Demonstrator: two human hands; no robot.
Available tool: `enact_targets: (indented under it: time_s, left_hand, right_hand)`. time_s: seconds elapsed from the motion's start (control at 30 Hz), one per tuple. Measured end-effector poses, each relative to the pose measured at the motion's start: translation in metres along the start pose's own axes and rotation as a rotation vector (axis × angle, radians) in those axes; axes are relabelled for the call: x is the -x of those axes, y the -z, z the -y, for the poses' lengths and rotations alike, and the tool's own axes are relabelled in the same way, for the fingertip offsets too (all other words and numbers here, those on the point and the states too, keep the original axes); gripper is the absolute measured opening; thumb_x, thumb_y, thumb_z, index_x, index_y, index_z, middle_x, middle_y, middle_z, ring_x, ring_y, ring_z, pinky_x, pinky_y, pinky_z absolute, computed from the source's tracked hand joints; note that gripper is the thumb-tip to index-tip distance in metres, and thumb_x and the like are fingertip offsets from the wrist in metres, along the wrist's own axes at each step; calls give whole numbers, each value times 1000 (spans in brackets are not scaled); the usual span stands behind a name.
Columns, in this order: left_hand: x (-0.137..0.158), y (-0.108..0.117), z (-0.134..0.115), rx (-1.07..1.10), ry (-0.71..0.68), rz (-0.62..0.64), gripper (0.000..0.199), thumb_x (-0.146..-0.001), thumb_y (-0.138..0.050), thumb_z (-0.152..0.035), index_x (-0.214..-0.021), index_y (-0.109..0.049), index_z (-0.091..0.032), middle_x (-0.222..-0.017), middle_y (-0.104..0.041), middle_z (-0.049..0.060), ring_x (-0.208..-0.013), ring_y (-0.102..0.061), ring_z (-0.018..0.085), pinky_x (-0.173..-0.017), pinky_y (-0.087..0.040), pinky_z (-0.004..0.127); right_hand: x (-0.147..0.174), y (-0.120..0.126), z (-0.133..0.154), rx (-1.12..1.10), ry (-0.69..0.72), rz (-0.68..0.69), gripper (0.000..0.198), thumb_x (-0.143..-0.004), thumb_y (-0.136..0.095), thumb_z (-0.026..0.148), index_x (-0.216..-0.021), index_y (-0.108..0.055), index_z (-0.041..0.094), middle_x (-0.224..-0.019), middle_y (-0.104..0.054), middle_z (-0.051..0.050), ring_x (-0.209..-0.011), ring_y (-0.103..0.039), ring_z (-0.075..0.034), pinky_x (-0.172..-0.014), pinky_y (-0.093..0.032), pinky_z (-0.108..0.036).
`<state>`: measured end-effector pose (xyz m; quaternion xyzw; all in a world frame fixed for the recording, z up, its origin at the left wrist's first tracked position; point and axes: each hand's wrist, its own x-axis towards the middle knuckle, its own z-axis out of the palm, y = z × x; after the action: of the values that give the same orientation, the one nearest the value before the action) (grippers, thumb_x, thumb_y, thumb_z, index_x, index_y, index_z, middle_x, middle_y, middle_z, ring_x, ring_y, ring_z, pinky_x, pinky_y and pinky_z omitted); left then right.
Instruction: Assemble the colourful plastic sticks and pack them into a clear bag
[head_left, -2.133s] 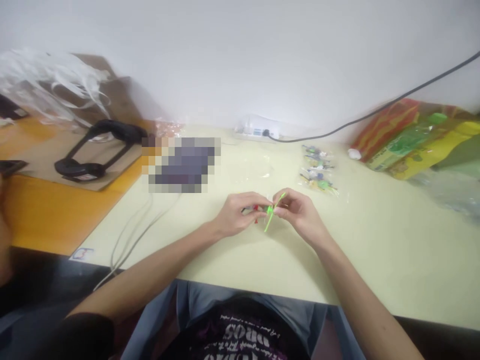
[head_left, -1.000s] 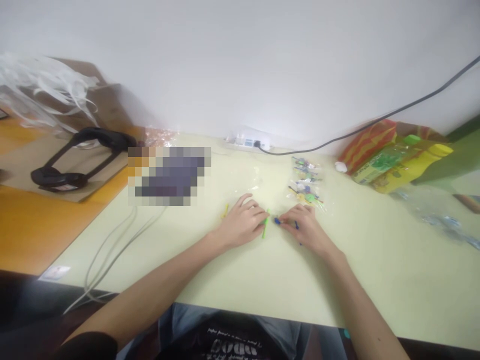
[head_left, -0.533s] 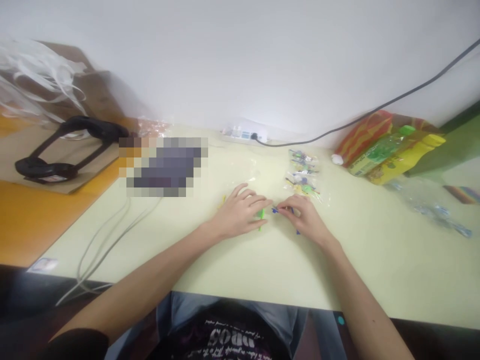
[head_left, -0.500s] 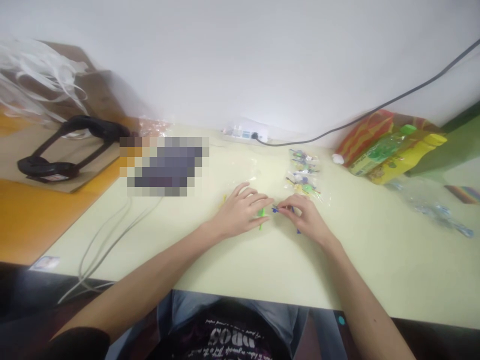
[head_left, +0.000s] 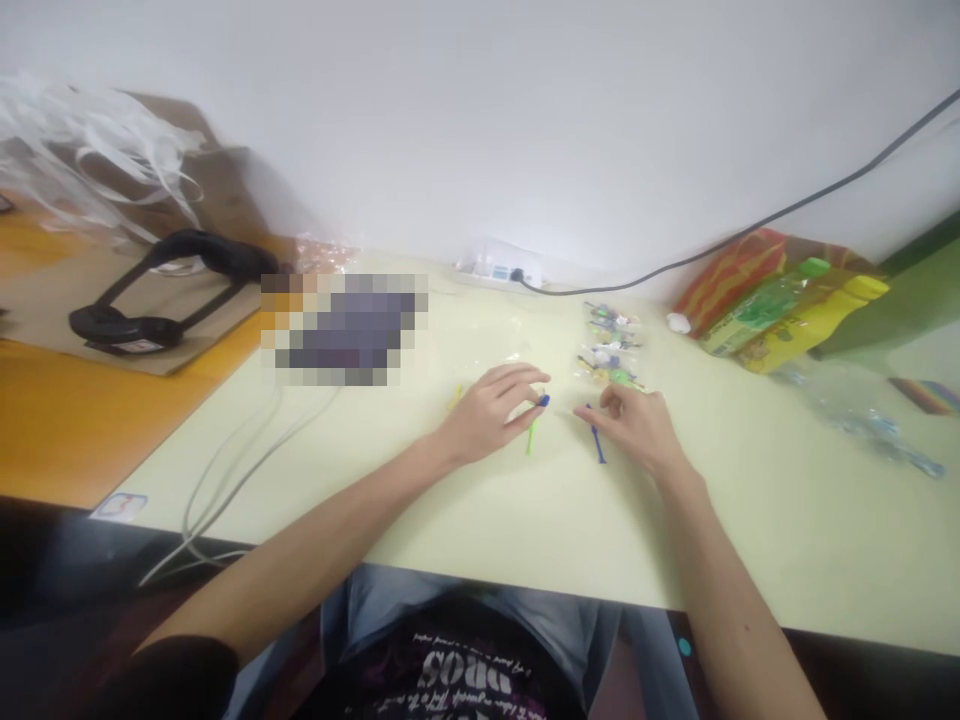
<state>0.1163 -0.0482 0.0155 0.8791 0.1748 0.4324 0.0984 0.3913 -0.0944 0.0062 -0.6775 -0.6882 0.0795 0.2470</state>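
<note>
My left hand [head_left: 495, 408] pinches a small blue plastic piece [head_left: 544, 401] between thumb and finger, above the table. Just below those fingertips lies a thin light-green plastic stick [head_left: 532, 438], its upper end hidden by the hand. A yellow piece [head_left: 456, 397] shows partly behind the left hand. My right hand [head_left: 634, 425] hovers over a dark-blue plastic stick [head_left: 598, 445] that lies on the table. Its thumb is stretched out, the other fingers are curled and apart from it, and nothing shows between them.
Clear bags of small coloured plastic parts [head_left: 611, 345] lie behind my right hand. To the right are bottle-shaped packs [head_left: 795, 320] and a crumpled clear bag [head_left: 862, 415]. A blurred-out dark object [head_left: 352, 330], cables [head_left: 217, 470] and a black frame [head_left: 169, 295] are on the left.
The small blue piece has passed from my right fingertips to my left ones. My right hand has let go and drawn back slightly to the right, uncovering more of the blue stick.
</note>
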Motion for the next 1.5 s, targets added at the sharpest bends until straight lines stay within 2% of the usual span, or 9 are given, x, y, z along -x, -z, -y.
enact_targets:
  time_s: [0.07,0.2,0.33,0.57,0.87,1.13,1.23,1.33,1.5]
  left_hand:
    - [1,0,0,34,24,-7,6,-103,-59,-22,-102,-63,-18,-126,-73,11,-127,-65,23,-109,-54,46]
    - [4,-1,0,67,54,25,7,-103,-57,-21,-99,-61,-18,-118,-75,10,-111,-71,20,-100,-59,39]
    - [6,-2,0,111,59,51,6,-104,-58,-21,-99,-61,-18,-118,-74,11,-107,-72,18,-97,-60,34]
    - [8,-4,3,123,48,45,8,-104,-59,-21,-110,-62,-18,-117,-75,10,-109,-73,18,-97,-61,35]
    - [8,-6,5,64,8,40,15,-103,-59,-21,-118,-61,-19,-115,-75,8,-106,-73,18,-96,-61,36]
    - [7,-6,4,48,-11,43,17,-103,-59,-20,-119,-61,-20,-116,-76,7,-108,-72,19,-96,-60,38]
    - [7,-5,3,51,-8,50,17,-103,-58,-20,-120,-62,-21,-117,-76,7,-109,-72,19,-97,-60,39]
    - [6,-4,2,49,-18,52,17,-103,-59,-20,-120,-62,-20,-117,-76,8,-109,-72,19,-97,-60,38]
    - [5,-2,3,44,-8,54,16,-104,-58,-22,-119,-63,-20,-117,-76,8,-109,-72,19,-97,-59,38]
  right_hand:
    - [0,-2,-7,18,-48,69,44,-84,-73,64,-75,-62,22,-69,-69,-1,-67,-63,-21,-73,-40,-35]
    - [0,-8,-7,-39,-126,159,28,-88,-68,48,-77,-66,22,-68,-70,-1,-65,-64,-19,-66,-41,-31]
    - [-2,-11,-3,-38,-139,160,23,-90,-63,39,-77,-69,22,-70,-73,-3,-64,-64,-19,-64,-41,-31]
    - [-3,-16,-7,27,-116,132,16,-92,-59,27,-82,-70,21,-83,-76,-6,-74,-66,-21,-69,-41,-31]
    - [-3,-33,-4,404,-40,119,14,-96,-51,13,-92,-64,17,-103,-68,-16,-101,-59,-29,-81,-36,-36]
    - [5,-30,9,618,79,138,18,-93,-45,3,-100,-56,14,-98,-68,-15,-94,-58,-29,-81,-28,-38]
    - [4,-30,15,591,82,132,16,-96,-44,6,-98,-56,16,-95,-71,-14,-93,-61,-29,-82,-29,-39]
    - [2,-29,18,499,63,110,15,-102,-43,17,-96,-57,18,-96,-73,-15,-95,-64,-29,-83,-32,-39]
    - [-1,-18,8,80,16,173,20,-104,-49,39,-104,-59,21,-88,-73,-9,-83,-65,-26,-77,-41,-36]
